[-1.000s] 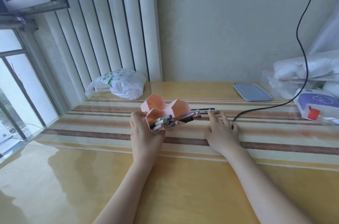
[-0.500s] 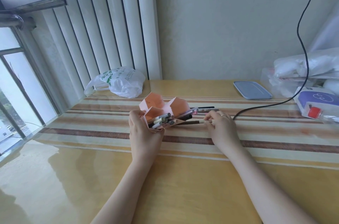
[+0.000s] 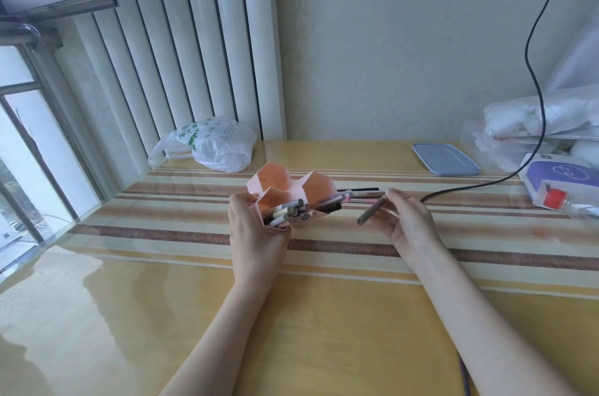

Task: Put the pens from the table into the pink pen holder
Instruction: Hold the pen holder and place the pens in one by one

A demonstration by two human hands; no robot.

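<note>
**Right hand grips one pen beside the tilted holder**

Your right hand (image 3: 409,223) pinches a grey-brown pen (image 3: 371,211) between thumb and fingertips, lifted off the table (image 3: 324,330), blunt end angled down toward the left. It is a slim, matte cylinder. Your left hand (image 3: 256,227) is wrapped around the holder (image 3: 285,194), tipping it so its openings face right and toward you. You see a pink, paper-thin shell of angular, honeycomb-like cells with peach insides; the near cell is packed with grey, white and black pens, their round ends showing. More pens (image 3: 359,194) lie on the table just behind the right hand, touching the holder's mouth. Both forearms reach forward, bare, over a glossy yellow top with brown stripes. A black cable (image 3: 538,103) runs down the wall to the table.
</note>
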